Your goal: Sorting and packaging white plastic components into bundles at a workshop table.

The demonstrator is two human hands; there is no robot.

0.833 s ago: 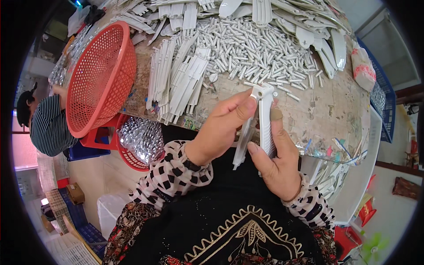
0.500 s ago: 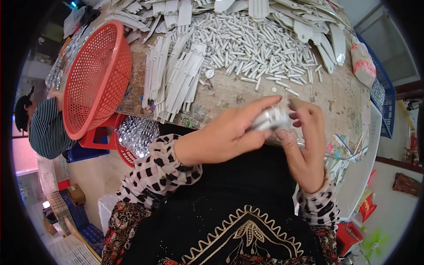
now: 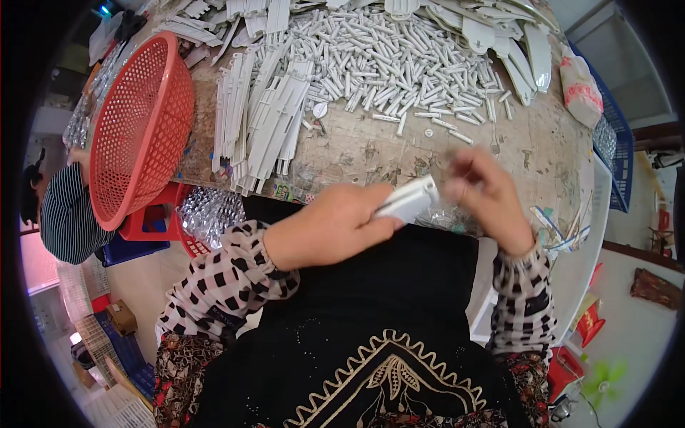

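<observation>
My left hand [image 3: 328, 225] is closed around one end of a white plastic piece [image 3: 412, 202], long and flat-sided with an open end that points up and right. It is held above the table's near edge. Just right of that end is my right hand [image 3: 496, 203], apart from the piece. Its fingers are bent and smeared by motion, so what they hold, if anything, does not show. Beyond both hands spreads a big heap of short white plastic sticks [image 3: 399, 68]. Long white plastic strips [image 3: 275, 121] lie stacked to the left of the heap.
A red perforated basket [image 3: 135, 128] leans at the table's left edge, with a person in a striped sleeve [image 3: 64, 214] behind it. Wide white plastic panels [image 3: 492, 36] are piled at the back. A wrapped white-and-red bundle [image 3: 579, 93] sits at the right edge of the worn wooden table [image 3: 349, 153].
My right hand has drawn away to the right from the white piece. My left hand has shifted slightly left and holds it alone, and the piece shows more clearly.
</observation>
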